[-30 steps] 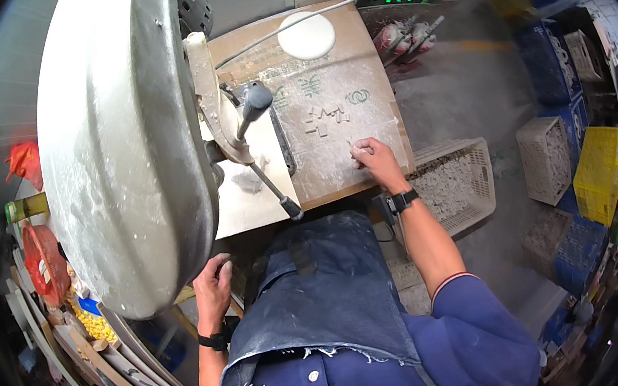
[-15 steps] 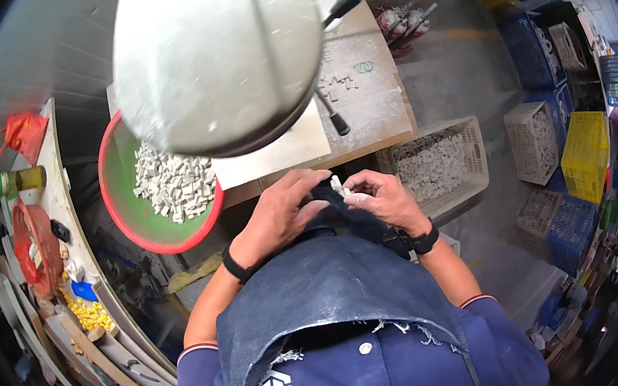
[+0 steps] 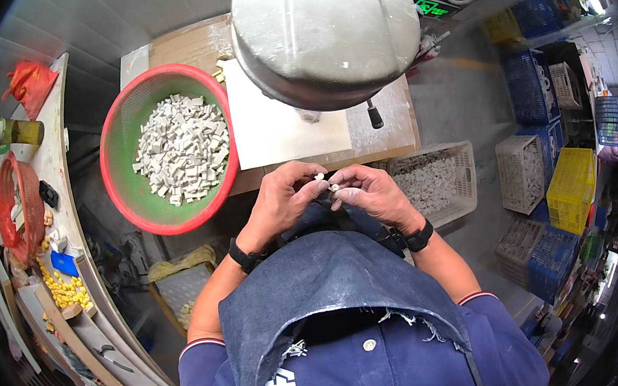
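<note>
Just in front of the workbench edge, my two hands are close together above the dark apron. My left hand has thumb and forefinger pinched on a small white piece. My right hand pinches another small pale piece right beside it; whether the two bits join is too small to tell. Left of my hands, a red-rimmed green basket holds a heap of small white blocks of a similar colour. A sheet of white paper lies on the bench beyond my fingers.
A large rounded grey machine head with a black-knobbed lever overhangs the bench. To the right stands a pale crate of white pieces, with stacked yellow and blue crates farther off. A cluttered shelf runs along the left.
My hands have come together, and my left fingers, spread before, are now pinched on a small white piece. The view has shifted, showing more of the basket, with the machine head farther right.
</note>
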Demonstrator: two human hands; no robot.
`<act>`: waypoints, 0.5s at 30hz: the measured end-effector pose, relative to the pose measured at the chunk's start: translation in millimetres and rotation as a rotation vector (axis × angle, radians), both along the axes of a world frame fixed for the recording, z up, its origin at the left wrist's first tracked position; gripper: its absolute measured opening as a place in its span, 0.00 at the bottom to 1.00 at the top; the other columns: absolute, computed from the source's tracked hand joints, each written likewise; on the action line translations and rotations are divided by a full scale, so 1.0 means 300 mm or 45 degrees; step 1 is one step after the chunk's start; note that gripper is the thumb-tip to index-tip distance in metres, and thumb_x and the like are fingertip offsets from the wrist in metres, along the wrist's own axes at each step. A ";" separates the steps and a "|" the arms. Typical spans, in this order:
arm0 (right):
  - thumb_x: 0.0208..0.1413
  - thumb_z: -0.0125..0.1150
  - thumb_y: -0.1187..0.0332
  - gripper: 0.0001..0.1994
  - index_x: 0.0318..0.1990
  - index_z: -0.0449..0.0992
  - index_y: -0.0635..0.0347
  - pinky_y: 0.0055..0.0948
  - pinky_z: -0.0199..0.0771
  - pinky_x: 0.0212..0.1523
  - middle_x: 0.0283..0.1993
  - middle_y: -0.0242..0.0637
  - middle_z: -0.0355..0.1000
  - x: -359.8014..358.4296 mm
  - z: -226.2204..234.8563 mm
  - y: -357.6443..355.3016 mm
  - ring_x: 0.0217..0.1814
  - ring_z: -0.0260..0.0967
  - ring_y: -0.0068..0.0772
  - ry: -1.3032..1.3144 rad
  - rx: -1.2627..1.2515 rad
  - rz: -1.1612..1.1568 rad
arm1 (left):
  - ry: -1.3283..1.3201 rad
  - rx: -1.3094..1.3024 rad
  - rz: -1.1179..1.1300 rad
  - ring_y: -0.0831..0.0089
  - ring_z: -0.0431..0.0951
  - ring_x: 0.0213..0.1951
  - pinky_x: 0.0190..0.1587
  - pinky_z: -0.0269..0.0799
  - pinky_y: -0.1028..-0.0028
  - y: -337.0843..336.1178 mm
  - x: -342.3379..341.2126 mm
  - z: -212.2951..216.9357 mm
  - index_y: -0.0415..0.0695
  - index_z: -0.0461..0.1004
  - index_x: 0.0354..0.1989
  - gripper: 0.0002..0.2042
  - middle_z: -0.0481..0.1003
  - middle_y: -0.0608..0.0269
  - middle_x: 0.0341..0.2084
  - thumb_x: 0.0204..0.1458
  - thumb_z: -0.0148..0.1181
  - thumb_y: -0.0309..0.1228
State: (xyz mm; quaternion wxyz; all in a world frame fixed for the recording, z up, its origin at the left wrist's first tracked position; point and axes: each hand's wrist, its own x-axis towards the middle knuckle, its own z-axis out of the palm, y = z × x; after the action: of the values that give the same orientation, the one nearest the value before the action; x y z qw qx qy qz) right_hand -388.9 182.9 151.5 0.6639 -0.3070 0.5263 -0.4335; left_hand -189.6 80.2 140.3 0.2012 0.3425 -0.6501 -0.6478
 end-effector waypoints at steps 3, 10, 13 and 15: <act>0.61 0.61 0.73 0.13 0.51 0.74 0.68 0.25 0.77 0.46 0.44 0.37 0.76 0.001 0.006 -0.007 0.41 0.77 0.26 0.008 -0.037 0.007 | -0.012 -0.005 0.007 0.72 0.80 0.40 0.46 0.74 0.73 -0.002 0.003 0.001 0.37 0.79 0.44 0.10 0.81 0.59 0.38 0.54 0.65 0.26; 0.62 0.61 0.73 0.11 0.50 0.75 0.67 0.25 0.77 0.46 0.44 0.36 0.76 -0.007 0.011 -0.015 0.41 0.77 0.25 -0.016 -0.025 0.000 | -0.047 -0.226 0.012 0.67 0.80 0.37 0.42 0.74 0.72 -0.001 0.002 0.001 0.38 0.79 0.41 0.10 0.80 0.57 0.34 0.52 0.67 0.26; 0.62 0.61 0.73 0.11 0.50 0.75 0.67 0.25 0.77 0.46 0.43 0.36 0.76 -0.016 0.005 -0.015 0.42 0.77 0.25 -0.006 -0.053 0.012 | 0.008 -0.523 -0.009 0.64 0.80 0.35 0.39 0.74 0.71 -0.002 0.008 -0.026 0.38 0.78 0.40 0.09 0.79 0.55 0.32 0.51 0.68 0.26; 0.63 0.60 0.73 0.11 0.50 0.75 0.68 0.25 0.77 0.45 0.42 0.37 0.77 -0.020 -0.006 -0.020 0.41 0.76 0.25 0.037 -0.017 0.013 | -0.053 -0.582 0.047 0.64 0.80 0.34 0.38 0.75 0.70 -0.004 0.043 -0.050 0.39 0.79 0.39 0.09 0.79 0.54 0.31 0.51 0.68 0.26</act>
State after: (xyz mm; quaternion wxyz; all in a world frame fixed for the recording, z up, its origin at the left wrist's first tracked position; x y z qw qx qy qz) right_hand -394.7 176.8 149.7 0.6563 -0.3206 0.5314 -0.4290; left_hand -176.6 79.1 125.5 0.2718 0.3131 -0.7776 -0.4727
